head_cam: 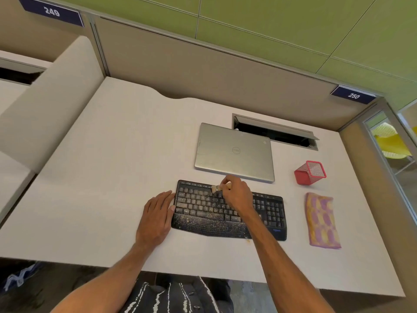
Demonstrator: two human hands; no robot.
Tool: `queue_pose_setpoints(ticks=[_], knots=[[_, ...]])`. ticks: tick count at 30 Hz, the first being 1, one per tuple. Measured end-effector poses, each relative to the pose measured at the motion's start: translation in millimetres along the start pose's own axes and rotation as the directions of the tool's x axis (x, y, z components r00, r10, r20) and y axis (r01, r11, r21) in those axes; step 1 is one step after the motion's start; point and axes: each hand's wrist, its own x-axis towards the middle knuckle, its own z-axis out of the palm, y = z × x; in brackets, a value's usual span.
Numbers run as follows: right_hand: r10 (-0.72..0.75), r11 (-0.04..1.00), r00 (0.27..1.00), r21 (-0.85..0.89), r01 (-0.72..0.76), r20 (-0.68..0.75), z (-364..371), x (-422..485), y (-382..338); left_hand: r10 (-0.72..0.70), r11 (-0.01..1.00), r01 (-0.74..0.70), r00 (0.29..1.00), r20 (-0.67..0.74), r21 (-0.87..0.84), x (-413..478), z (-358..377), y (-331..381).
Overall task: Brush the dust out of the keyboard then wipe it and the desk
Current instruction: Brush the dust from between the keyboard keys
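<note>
A black keyboard (203, 213) lies on the white desk (101, 177), its left keys and palm rest speckled with pale dust. My right hand (237, 195) grips a small wooden brush (217, 188) whose bristles touch the upper middle keys. My left hand (158, 215) lies flat on the desk, fingertips against the keyboard's left edge. A pink and yellow cloth (321, 220) lies folded to the right of the keyboard.
A shut silver laptop (234, 152) sits just behind the keyboard. A red mesh pen holder (310, 172) lies tipped at the right. An open cable hatch (275, 132) is behind the laptop. Beige partitions enclose the desk at back and right.
</note>
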Motion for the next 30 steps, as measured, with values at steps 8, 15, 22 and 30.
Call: queue_pose_setpoints(ticks=[8, 15, 22, 30], knots=[[-0.103, 0.961, 0.984, -0.24, 0.136, 0.145, -22.8, 0.2, 8.6, 0.001, 1.0, -0.001, 1.0, -0.001, -0.006, -0.2, -0.4, -0.4], [-0.334, 0.863, 0.914, -0.314, 0.395, 0.231, -8.5, 2.5, 6.5, 0.009, 1.0, -0.009, 1.0, -0.009, 0.0, 0.1, 0.8, -1.5], [-0.411, 0.846, 0.866, -0.234, 0.479, 0.285, -0.8, 4.0, -4.1, 0.014, 1.0, -0.014, 1.0, -0.008, -0.007, 0.8, 1.2, -2.7], [-0.319, 0.862, 0.894, -0.296, 0.412, 0.316, -23.2, 13.0, 14.8, 0.008, 1.0, -0.009, 1.0, -0.021, -0.03, 1.2, 0.8, -2.4]])
